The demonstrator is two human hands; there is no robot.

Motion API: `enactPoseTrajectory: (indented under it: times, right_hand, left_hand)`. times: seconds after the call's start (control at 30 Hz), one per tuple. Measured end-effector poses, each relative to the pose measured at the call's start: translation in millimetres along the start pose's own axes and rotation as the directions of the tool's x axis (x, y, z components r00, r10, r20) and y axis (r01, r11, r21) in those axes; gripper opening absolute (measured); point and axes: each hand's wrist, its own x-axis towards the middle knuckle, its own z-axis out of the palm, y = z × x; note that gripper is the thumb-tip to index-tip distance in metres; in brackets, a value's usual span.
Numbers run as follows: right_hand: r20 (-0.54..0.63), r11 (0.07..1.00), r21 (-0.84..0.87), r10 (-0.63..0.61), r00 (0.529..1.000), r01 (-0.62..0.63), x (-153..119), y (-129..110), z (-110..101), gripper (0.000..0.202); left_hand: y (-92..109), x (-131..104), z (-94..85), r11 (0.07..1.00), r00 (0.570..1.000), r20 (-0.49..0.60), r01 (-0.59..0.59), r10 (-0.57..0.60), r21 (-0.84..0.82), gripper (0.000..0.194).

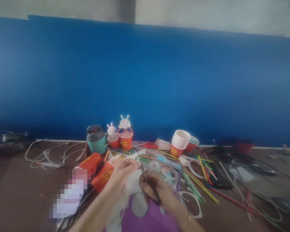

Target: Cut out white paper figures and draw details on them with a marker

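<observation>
My left hand point(124, 169) pinches a piece of white paper point(134, 183), part of which hangs below the fingers. In my right hand point(157, 185) is a pair of scissors point(143, 170) with dark handles, its blades pointing up and away beside the left fingertips. A narrow white strip point(135, 156) shows by the blade tips; whether it joins the held paper I cannot tell. Below the hands, a round pale disc point(139, 205) lies against a purple surface point(148, 222). Blur hides the exact place where blades and paper meet.
Red paper cups, one cup point(126, 141) bearing a rabbit figure point(124, 123), stand at the back beside a teal container point(96, 140). A cup stack point(180, 143) is right of centre. Colored sticks point(201, 185), tape rolls and white cables point(44, 154) spread over the brown table point(21, 193).
</observation>
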Motion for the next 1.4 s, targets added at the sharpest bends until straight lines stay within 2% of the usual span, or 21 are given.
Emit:
enactPoseTrajectory:
  times: [0.17,0.5,0.7,0.87,1.2,1.4]
  right_hand:
    - [0.002,0.999,0.042,0.019,1.0,-0.019,-1,-3,1,0.024]
    - [0.035,0.998,0.064,0.021,0.999,-0.023,0,-2,-2,0.032]
    - [0.077,0.998,0.021,0.056,0.995,-0.058,-1,-6,-5,0.033]
    - [0.063,0.996,-0.025,0.083,0.995,-0.081,-2,-11,-6,0.034]
    - [0.05,0.992,-0.082,0.097,0.994,-0.093,-3,-17,-5,0.024]
    - [0.079,0.996,-0.048,0.084,0.993,-0.081,-3,-14,-7,0.026]
  left_hand:
    - [1,0,1.7,1.0,1.0,-0.003,0.0,0.0,-0.003,0.02]
    - [8,0,0.4,0.998,0.997,0.046,0.059,-0.058,-0.009,0.018]
    - [12,1,-1.8,0.997,0.993,0.088,0.079,-0.08,0.022,0.016]
    - [16,1,-3.9,0.995,0.99,0.123,0.054,-0.064,0.084,0.015]
    - [21,1,-4.8,0.984,0.988,0.134,0.05,-0.074,0.168,0.018]
    - [19,1,-4.3,0.987,0.987,0.122,0.086,-0.103,0.132,0.018]
